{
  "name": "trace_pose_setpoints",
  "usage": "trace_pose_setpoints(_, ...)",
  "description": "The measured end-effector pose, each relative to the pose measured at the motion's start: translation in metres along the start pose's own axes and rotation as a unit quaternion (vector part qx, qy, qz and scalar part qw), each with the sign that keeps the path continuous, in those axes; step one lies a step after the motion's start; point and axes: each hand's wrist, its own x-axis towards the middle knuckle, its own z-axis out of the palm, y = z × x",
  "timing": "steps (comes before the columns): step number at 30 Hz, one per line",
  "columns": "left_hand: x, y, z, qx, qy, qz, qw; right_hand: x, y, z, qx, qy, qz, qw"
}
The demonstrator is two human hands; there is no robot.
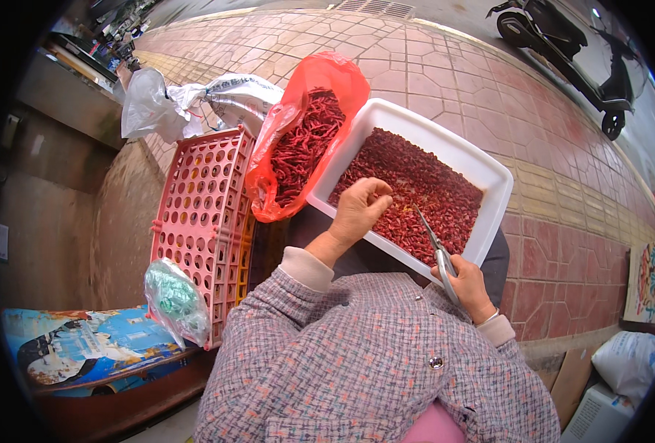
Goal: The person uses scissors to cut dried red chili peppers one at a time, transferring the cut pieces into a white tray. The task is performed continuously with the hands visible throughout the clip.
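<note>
My right hand (465,285) grips a pair of metal scissors (441,256) by the handles, its blades over the near part of a white plastic tub (498,180). Cut dried red chilies (416,166) cover the tub's bottom, with some yellowish seeds among them. Over the left part of the tub is my left hand (363,207), thumb and fingers bent toward each other; whether something small is between them cannot be told. Left of the tub, a red plastic bag (333,69) lies open, holding whole dried red chilies (308,144).
Pink perforated plastic crates (194,205) stand at the left, with a clear bag of green material (177,299) on them. Behind are white sacks (244,94). A scooter (571,66) is parked at the upper right. A stuffed white bag (629,362) sits at the lower right.
</note>
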Motion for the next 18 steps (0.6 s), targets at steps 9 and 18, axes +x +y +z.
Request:
trace_pose_setpoints(9, 0.062, -0.054, -0.132, 0.086, 0.106, -0.037, 0.99, 0.001, 0.002, 0.003, 0.154, -0.022, 0.037, 0.987)
trace_pose_setpoints(18, 0.077, -0.112, -0.132, 0.403, 0.019, -0.137, 0.905, -0.001, 0.002, 0.009, 0.155, -0.038, 0.029, 0.987)
